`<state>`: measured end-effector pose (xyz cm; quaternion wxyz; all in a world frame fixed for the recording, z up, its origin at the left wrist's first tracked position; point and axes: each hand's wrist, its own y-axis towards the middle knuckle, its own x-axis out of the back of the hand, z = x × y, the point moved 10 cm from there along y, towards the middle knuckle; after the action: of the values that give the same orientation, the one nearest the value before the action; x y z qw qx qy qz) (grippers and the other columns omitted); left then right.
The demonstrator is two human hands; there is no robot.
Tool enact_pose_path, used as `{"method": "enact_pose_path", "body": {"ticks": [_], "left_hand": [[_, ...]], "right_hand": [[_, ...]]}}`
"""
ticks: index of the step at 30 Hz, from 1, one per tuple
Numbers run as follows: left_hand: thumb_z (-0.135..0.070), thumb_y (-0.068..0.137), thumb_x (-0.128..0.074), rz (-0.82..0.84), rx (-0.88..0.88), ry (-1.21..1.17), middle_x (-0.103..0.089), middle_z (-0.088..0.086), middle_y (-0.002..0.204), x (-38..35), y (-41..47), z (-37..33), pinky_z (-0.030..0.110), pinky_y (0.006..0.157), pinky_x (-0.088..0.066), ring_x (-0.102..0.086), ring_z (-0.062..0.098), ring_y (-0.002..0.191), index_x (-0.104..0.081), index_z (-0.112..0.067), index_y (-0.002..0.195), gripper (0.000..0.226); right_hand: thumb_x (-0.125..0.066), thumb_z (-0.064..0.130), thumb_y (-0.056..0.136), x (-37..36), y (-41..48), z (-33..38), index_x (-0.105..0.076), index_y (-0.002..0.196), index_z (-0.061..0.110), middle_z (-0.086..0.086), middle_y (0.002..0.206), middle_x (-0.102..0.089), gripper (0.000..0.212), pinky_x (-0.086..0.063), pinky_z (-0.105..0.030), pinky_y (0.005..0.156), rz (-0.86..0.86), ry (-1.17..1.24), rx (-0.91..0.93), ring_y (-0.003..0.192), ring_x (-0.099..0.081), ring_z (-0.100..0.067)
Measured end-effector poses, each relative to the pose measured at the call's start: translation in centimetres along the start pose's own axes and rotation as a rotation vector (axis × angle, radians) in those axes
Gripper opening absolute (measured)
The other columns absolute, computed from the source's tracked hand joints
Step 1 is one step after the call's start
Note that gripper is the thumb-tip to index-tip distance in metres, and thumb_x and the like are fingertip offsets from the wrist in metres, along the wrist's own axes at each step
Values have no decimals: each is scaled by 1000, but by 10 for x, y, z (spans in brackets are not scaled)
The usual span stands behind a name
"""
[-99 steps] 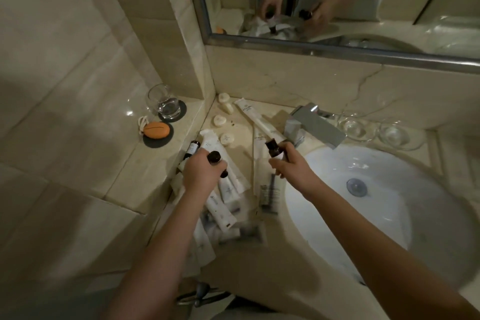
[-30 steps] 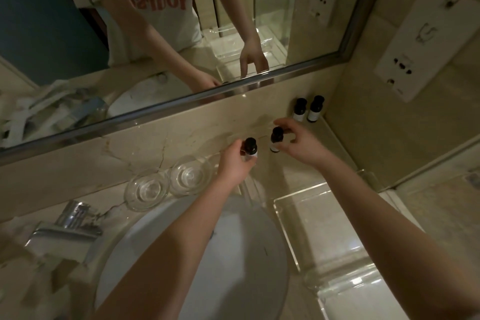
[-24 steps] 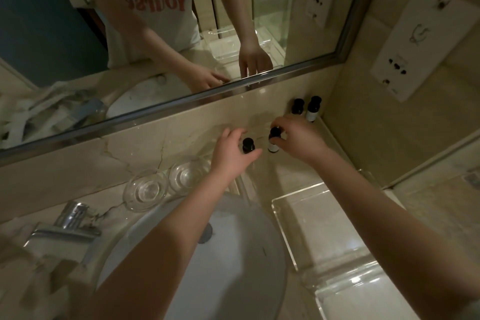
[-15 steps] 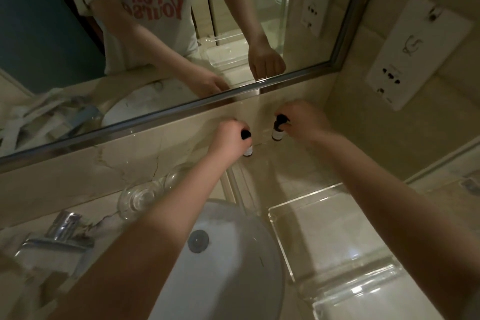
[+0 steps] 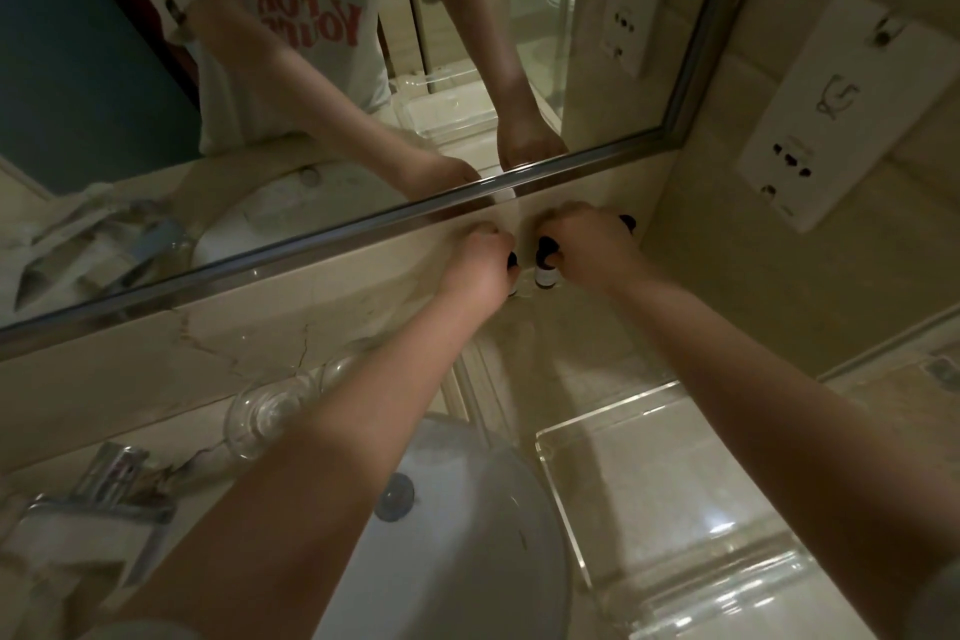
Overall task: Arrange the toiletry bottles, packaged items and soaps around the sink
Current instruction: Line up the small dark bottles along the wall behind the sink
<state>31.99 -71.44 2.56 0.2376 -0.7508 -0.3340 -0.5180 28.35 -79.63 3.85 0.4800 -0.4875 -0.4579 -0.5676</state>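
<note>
Both hands are at the back right corner of the marble counter, under the mirror. My left hand (image 5: 480, 270) grips a small dark bottle (image 5: 512, 260), of which only the black cap shows. My right hand (image 5: 589, 250) holds a second small bottle (image 5: 545, 270) with a black cap and white label, standing upright on the counter. Behind my right hand the cap of another bottle (image 5: 628, 222) peeks out by the wall. The two held bottles stand side by side, close together.
The white sink basin (image 5: 467, 535) lies below my arms, with the chrome tap (image 5: 98, 489) at the left. Two glass dishes (image 5: 270, 411) sit behind the basin. A clear acrylic tray (image 5: 649, 478) lies on the counter at the right. A socket panel (image 5: 841, 109) is on the right wall.
Both hands have carried the two small bottles from the left of the sink across to the back right corner and lowered them towards the counter beside the bottles standing there.
</note>
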Motion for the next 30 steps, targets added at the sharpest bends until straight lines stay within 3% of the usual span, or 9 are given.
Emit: {"method": "enact_pose_path", "body": {"ticks": [17,30], "left_hand": [[-17,87,-55,-26,-43,20,-58,20,106,-3,0,1,35,79,-44,-56,35,97,-63,0,96,20],[-14,87,-53,-30,-17,-23,-57,20,107,0,-2,0,34,81,-46,-57,35,96,-65,0,98,21]], "right_hand": [[-59,16,83,7,-3,-1,-63,107,11,-12,103,-67,25,-50,-40,78,-77,69,0,103,-56,-30],[-57,13,84,6,0,0,-64,102,15,-8,101,-68,20,-41,-34,74,-67,41,19,101,-57,-29]]}}
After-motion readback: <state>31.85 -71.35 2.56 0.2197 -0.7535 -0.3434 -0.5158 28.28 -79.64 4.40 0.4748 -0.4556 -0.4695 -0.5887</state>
